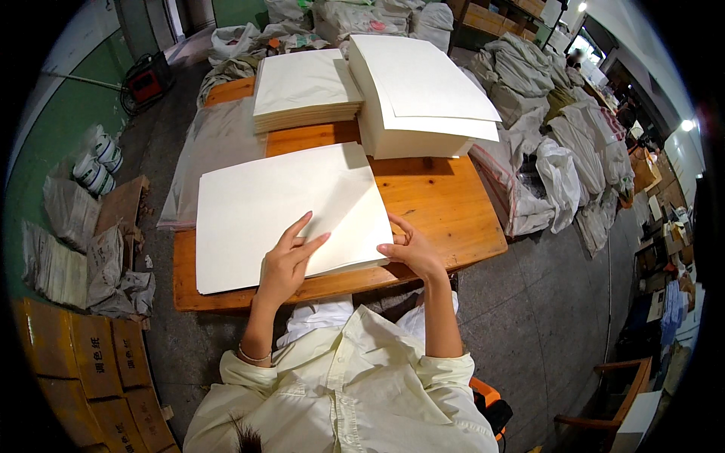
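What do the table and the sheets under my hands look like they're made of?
Table: probably varnished wood, judging by its orange-brown grain, dark knots and soft shine. Sheets: apparently paper or thin card, matte white, with thin, flat edges; which one is unclear.

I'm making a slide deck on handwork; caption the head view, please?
Left hand over, right hand at the edge of, a white paper stack on a wooden table.
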`<state>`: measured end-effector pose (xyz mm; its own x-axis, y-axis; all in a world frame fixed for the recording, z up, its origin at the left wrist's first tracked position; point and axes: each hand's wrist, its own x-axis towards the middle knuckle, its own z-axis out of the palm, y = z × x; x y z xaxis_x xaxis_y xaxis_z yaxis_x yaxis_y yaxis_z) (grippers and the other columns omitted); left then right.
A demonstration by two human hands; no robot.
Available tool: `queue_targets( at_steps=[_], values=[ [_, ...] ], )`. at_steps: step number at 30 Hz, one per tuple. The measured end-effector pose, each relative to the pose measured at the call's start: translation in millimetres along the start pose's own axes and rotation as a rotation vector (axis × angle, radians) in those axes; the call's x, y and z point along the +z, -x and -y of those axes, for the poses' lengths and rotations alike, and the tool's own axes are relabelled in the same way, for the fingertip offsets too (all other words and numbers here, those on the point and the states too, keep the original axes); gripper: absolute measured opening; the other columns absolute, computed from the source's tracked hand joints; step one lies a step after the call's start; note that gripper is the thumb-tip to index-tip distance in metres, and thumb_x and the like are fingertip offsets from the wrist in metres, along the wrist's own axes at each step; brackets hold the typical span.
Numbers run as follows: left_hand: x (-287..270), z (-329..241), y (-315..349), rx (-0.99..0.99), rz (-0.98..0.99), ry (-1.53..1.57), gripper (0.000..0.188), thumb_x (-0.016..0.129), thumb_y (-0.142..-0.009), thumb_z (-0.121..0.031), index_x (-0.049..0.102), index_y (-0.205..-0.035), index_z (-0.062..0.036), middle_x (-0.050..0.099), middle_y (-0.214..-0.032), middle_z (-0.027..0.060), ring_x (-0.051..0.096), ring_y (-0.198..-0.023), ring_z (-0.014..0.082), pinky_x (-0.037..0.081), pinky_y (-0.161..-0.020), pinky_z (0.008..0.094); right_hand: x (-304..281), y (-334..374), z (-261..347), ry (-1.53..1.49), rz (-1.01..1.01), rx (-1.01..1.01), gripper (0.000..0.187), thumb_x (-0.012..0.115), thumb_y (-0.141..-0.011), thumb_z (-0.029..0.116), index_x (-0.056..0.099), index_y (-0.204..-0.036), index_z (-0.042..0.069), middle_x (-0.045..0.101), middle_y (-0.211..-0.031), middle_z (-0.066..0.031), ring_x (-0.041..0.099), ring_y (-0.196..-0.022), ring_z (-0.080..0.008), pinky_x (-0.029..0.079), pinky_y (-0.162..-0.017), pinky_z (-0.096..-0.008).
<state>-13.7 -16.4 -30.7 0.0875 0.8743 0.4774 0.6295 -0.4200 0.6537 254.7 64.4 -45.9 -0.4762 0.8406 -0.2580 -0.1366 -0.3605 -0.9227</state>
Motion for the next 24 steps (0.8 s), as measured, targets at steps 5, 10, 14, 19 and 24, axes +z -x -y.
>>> queue_targets(
  at_steps=[5,10,14,19,24],
  values=[
    [-5,-13,-2,0.014,0.056,-0.055,0.041,0.069,-0.080,-0.010,0.065,-0.119,-0.0219,0.050,-0.136,0.0093,0.066,-0.098,0.0222,0.055,-0.081,0.0317,9,0,4,0.074,-0.081,0.016,0.083,0.075,-0.076,0.000,0.028,-0.144,0.002,0.069,-0.086,-0.0059,0.061,-0.071,-0.0068,0.050,-0.065,-0.0192],
    [-4,-8,-2,-0.070,0.007,0.058,0.039,0.065,-0.083,-0.005,0.066,-0.119,-0.0203,0.051,-0.135,0.0106,0.066,-0.097,0.0222,0.055,-0.079,0.0307,9,3,6,-0.018,-0.037,-0.006,0.085,0.077,-0.075,0.003,0.028,-0.144,0.000,0.066,-0.082,-0.0041,0.060,-0.071,-0.0079,0.050,-0.063,-0.0193],
    [1,-1,-1,-0.017,-0.085,0.017,0.040,0.059,-0.085,0.000,0.064,-0.120,-0.0181,0.051,-0.135,0.0119,0.066,-0.097,0.0220,0.055,-0.077,0.0307,6,5,6,-0.064,0.012,-0.024,0.086,0.075,-0.074,-0.001,0.027,-0.145,0.001,0.068,-0.085,-0.0053,0.061,-0.072,-0.0088,0.050,-0.067,-0.0200],
    [-1,-1,0,-0.012,0.018,0.063,0.043,0.064,-0.081,-0.003,0.065,-0.120,-0.0193,0.050,-0.135,0.0110,0.066,-0.100,0.0229,0.055,-0.081,0.0318,3,1,1,-0.002,-0.048,0.008,0.086,0.076,-0.074,0.000,0.027,-0.144,0.001,0.067,-0.080,-0.0033,0.058,-0.067,-0.0070,0.048,-0.062,-0.0184],
    [-7,-14,-2,0.016,0.093,-0.029,0.058,0.082,-0.063,-0.016,0.066,-0.119,-0.0167,0.049,-0.137,0.0119,0.065,-0.102,0.0241,0.054,-0.085,0.0337,13,1,3,0.046,-0.096,-0.032,0.084,0.079,-0.073,0.005,0.031,-0.142,-0.002,0.062,-0.071,-0.0003,0.052,-0.058,-0.0050,0.042,-0.053,-0.0171]
  ],
)
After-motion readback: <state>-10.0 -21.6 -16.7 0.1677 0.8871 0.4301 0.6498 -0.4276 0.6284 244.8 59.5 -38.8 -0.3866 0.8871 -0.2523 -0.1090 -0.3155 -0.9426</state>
